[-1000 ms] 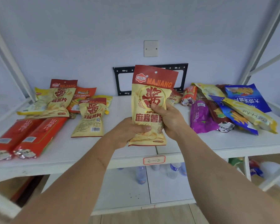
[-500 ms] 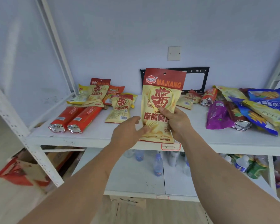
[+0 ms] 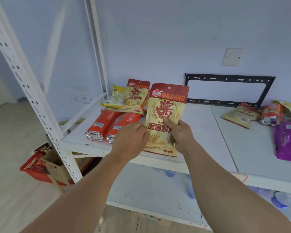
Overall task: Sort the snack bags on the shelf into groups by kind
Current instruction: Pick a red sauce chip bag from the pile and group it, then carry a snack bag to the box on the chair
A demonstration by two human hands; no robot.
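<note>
The right hand (image 3: 180, 133) is holding a yellow-and-red chip bag (image 3: 165, 118) upright over the shelf's (image 3: 200, 130) front edge, its grip pinching the bag's middle (thumb on the front). The left hand (image 3: 130, 140) is touching the bag's left edge with fingers curled; whether its grip is pinching, I cannot tell. "MAJIANG" is showing across the top. Bare shelf is lying open to the right, and two red tubes (image 3: 107, 126) are resting near the front left corner.

A cream-yellow foil snack bag (image 3: 165, 120) topped by a red band, beside two orange-red foil packs (image 3: 107, 126), a purple pouch (image 3: 287, 142), on a white metal shelf (image 3: 252, 148).
</note>
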